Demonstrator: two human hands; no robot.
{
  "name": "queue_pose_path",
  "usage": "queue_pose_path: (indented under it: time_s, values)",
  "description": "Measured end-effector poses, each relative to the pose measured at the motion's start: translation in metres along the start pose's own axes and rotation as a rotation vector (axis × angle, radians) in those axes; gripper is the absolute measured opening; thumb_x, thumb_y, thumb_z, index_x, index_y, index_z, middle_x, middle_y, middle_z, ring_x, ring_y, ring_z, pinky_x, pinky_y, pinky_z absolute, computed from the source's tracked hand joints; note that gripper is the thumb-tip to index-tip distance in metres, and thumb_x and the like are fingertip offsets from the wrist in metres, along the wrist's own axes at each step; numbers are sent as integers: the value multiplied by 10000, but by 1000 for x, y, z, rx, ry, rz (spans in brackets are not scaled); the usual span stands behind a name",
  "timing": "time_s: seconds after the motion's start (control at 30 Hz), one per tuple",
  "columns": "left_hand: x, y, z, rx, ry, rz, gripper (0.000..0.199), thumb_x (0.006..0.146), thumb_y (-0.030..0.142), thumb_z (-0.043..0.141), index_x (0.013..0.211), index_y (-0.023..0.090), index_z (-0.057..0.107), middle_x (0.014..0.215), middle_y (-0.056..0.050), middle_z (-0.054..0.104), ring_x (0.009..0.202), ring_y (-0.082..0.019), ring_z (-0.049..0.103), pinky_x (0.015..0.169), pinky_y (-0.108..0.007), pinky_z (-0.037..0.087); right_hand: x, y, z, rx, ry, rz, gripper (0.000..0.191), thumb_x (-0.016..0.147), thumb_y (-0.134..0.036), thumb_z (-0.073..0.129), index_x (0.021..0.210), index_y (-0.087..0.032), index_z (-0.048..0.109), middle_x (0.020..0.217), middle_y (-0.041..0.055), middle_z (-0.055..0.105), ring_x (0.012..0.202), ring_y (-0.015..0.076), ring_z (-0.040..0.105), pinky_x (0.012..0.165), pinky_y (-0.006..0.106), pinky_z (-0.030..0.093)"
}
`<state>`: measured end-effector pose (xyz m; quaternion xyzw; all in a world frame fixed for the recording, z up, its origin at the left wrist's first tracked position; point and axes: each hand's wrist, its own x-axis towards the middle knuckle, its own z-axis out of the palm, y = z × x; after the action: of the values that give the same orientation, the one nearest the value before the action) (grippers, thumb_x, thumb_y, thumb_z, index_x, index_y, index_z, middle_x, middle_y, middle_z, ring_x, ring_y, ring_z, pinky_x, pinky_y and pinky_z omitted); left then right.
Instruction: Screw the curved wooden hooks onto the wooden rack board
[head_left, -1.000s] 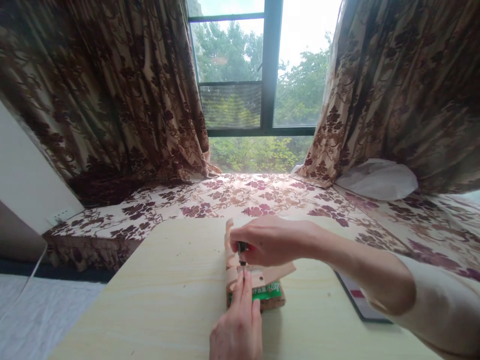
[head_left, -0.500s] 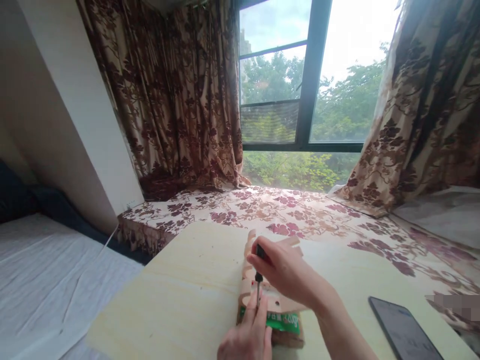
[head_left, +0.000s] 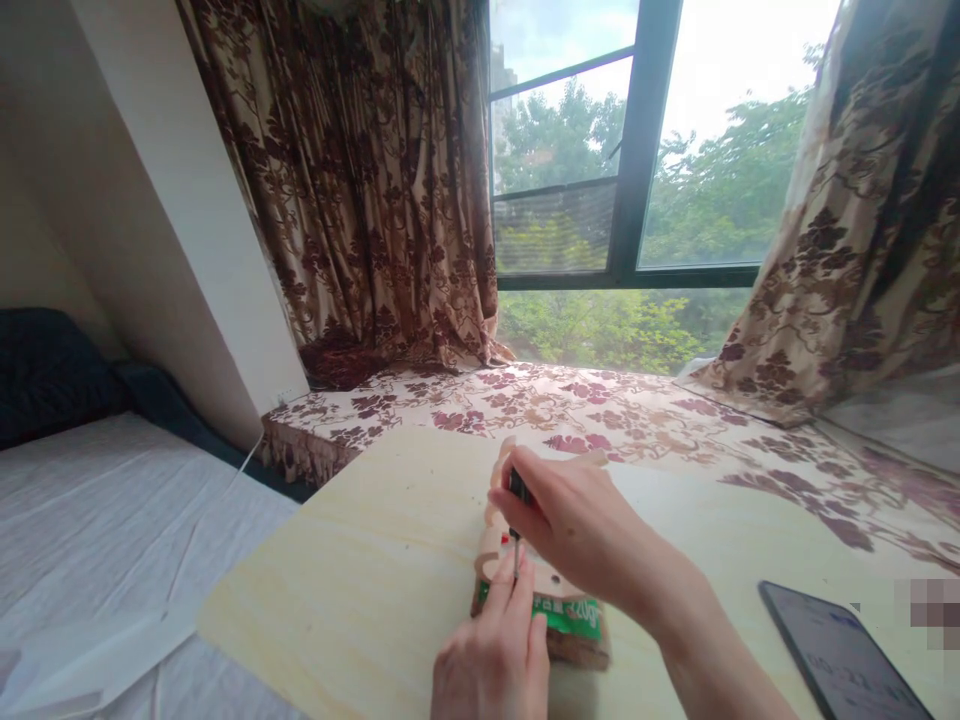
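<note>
My right hand (head_left: 574,515) is wrapped round the black handle of a screwdriver (head_left: 517,488), held upright with its thin metal shaft pointing down. Its tip ends between the fingertips of my left hand (head_left: 491,645), so the tip itself is hidden. Those left fingers press onto a light wooden piece (head_left: 571,584) with a scalloped edge and a dark hole. Beneath it lie a green printed packet (head_left: 574,615) and a brown block (head_left: 585,652). Part of the wooden piece is covered by my right hand.
The pale board (head_left: 337,560) under the work has rounded corners. A phone (head_left: 840,640) lies on its right side. Behind stands a ledge with a floral cover (head_left: 615,400), below a window and curtains (head_left: 420,200). A bed with a grey sheet (head_left: 135,510) is at the left.
The whole view has shifted a little, so the board and phone sit farther right. My right hand has tilted slightly lower on the screwdriver; the left stays pressed on the wooden piece.
</note>
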<state>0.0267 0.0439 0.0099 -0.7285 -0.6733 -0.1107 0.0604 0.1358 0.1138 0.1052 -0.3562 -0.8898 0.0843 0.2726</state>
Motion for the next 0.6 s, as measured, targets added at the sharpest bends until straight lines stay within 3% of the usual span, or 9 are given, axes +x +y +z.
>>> queue_pose_path:
  time_s: [0.13, 0.2, 0.3, 0.37, 0.5, 0.6]
  values:
    - [1, 1, -2, -44, -59, -45, 499, 833, 158, 328, 1309, 140, 475, 1381, -66, 439, 1095, -177, 595, 877, -278, 485, 1, 3, 1, -26, 12, -8, 160, 934, -302, 442, 852, -183, 507, 743, 32, 637, 674, 153, 561, 592, 267, 319]
    - [1, -1, 11, -55, 6, -45, 506, 824, 172, 340, 1310, 143, 476, 1359, -67, 467, 1110, -180, 585, 873, -275, 485, 2, 6, 2, -33, 24, -16, 163, 937, -309, 437, 846, -186, 494, 751, 33, 638, 667, 149, 550, 589, 265, 314]
    - [0, -3, 33, -47, 195, -96, 524, 807, 163, 341, 1309, 202, 486, 1364, -24, 461, 1006, -172, 645, 856, -288, 506, 4, 9, 4, -12, 25, -9, 169, 940, -313, 430, 838, -188, 482, 768, 34, 638, 667, 142, 546, 583, 262, 304]
    - [-1, -4, 39, -53, 226, -93, 523, 802, 167, 352, 1303, 210, 494, 1356, -18, 467, 970, -170, 660, 851, -287, 509, 5, 10, 6, 14, 25, -4, 170, 942, -314, 422, 842, -188, 480, 773, 34, 636, 676, 142, 547, 584, 263, 301]
    - [-2, -4, 19, -96, 72, -8, 515, 826, 171, 333, 1323, 173, 466, 1378, -32, 420, 983, -152, 654, 838, -235, 501, 6, 11, 7, 85, 7, 15, 152, 935, -312, 424, 859, -197, 487, 757, 19, 625, 668, 134, 539, 597, 264, 304]
    - [-1, -3, 1, -94, 6, -28, 516, 831, 159, 310, 1325, 156, 460, 1385, -35, 402, 972, -147, 657, 845, -240, 494, 5, 12, 4, 142, -6, 27, 139, 928, -303, 435, 850, -202, 492, 738, 8, 612, 652, 125, 522, 596, 261, 305]
